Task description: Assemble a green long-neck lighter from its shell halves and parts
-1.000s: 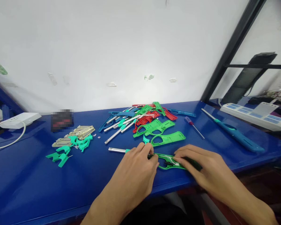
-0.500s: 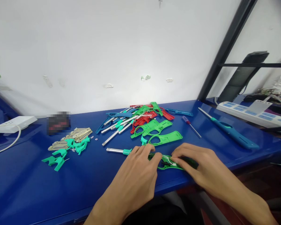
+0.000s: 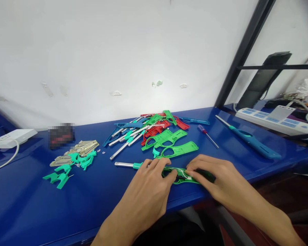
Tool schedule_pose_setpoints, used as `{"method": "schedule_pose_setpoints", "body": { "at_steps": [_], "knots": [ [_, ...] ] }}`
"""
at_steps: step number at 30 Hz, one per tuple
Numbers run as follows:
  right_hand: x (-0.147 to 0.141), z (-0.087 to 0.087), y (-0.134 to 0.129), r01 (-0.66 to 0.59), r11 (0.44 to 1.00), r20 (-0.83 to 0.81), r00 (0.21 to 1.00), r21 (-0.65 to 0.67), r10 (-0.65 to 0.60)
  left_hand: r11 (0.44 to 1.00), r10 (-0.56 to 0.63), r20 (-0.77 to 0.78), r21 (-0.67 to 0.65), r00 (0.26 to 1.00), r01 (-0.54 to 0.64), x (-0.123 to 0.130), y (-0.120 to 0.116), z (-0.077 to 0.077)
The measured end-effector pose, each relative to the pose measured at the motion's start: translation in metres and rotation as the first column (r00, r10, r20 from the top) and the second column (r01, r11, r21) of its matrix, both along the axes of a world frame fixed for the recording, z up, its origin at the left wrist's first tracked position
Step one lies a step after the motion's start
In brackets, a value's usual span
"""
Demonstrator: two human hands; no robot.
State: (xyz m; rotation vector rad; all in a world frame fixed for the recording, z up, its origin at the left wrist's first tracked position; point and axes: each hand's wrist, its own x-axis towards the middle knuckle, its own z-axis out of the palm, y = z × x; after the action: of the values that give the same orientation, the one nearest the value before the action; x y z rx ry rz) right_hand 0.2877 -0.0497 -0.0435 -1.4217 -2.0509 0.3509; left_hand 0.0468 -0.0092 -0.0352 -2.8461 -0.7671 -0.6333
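Note:
An opened green utility lighter (image 3: pixel 185 182) lies near the table's front edge, its silver metal tube (image 3: pixel 123 164) pointing left. My left hand (image 3: pixel 150 186) is closed over the lighter's trigger end, thumb and fingers bent around it. Inside the handle, a thin white wire (image 3: pixel 184 173) and a dark part show. Thumb and forefinger of my right hand (image 3: pixel 218 172) pinch at this wire, and the hand covers the handle's right end. Just behind them is a separate green half-shell (image 3: pixel 183 149), with a small teal trigger (image 3: pixel 155 152) at its left.
Behind is a pile of red, blue and green shells and metal tubes (image 3: pixel 120 150). Beige parts (image 3: pixel 83 148) and teal triggers (image 3: pixel 63 177) lie left. On the right are a screwdriver (image 3: pixel 207 136), a whole blue lighter (image 3: pixel 256 145) and a power strip (image 3: pixel 279 119).
The view has shifted slightly, so things appear a little further left. Both hands keep nearly the same hold on the green lighter.

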Motion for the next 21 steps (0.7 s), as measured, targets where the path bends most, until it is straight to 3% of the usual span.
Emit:
{"method": "schedule_pose_setpoints", "body": {
  "at_steps": [13,21],
  "knots": [
    [-0.0007,0.002,-0.0015,0.0,1.0,0.012,1.0,0.025,0.0,0.999,-0.02,-0.002,0.027,1.0,0.02,-0.0009,0.0014,-0.0042],
    [-0.0016,0.0034,-0.0013,0.002,0.999,0.031,1.0,0.04,-0.003,0.995,0.031,-0.028,-0.092,0.999,-0.034,0.0004,-0.0022,-0.0007]
  ]
}}
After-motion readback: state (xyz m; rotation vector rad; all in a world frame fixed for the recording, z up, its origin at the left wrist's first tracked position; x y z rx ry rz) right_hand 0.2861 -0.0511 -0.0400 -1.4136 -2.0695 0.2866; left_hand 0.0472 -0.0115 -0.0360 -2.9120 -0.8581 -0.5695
